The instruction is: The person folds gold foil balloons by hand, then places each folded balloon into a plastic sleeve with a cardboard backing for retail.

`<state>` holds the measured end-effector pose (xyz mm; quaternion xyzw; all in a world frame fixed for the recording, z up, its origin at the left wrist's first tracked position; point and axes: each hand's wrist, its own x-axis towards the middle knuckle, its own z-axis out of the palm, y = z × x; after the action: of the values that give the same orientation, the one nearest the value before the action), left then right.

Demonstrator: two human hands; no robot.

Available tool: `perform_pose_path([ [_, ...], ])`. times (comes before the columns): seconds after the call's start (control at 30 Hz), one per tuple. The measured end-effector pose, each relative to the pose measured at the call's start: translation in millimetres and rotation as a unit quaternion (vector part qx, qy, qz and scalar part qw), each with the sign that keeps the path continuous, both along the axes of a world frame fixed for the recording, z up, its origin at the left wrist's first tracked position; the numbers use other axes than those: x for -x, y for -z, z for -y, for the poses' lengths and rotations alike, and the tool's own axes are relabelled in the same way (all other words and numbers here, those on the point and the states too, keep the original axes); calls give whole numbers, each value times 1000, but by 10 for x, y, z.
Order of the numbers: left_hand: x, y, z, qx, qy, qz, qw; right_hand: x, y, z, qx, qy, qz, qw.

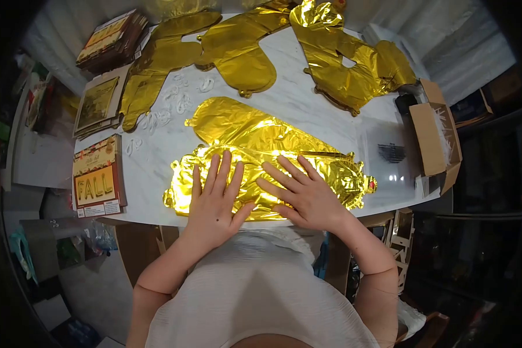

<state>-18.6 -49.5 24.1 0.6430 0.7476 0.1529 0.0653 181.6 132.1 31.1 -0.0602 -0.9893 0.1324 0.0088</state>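
A shiny gold foil balloon (pixel 255 130), flat and partly folded, lies near the front edge of the table. Both palms rest on its near part. My left hand (pixel 214 200) presses on the left portion with fingers spread and pointing away from me. My right hand (pixel 304 194) lies flat to the right, its fingers fanned out toward the middle of the foil. Nothing is gripped by either hand. The foil under the palms is hidden.
More flat gold foil balloons (pixel 238 58) cover the table's (pixel 284 64) far side. On the left are stacked packages (pixel 98 177) marked "FALL" and several white strings (pixel 156 120). An open cardboard box (pixel 432 139) and clear plastic bags (pixel 388 130) sit at the right.
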Motion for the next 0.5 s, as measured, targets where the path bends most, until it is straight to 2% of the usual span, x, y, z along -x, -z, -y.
perform_pose_path([
  [0.2,-35,4,124,51,-25,-47,997,3,14,-7,14,0,-4,1000],
  [0.5,-79,16,133,54,-57,-45,996,1,1,-5,4,-1,1,1000],
])
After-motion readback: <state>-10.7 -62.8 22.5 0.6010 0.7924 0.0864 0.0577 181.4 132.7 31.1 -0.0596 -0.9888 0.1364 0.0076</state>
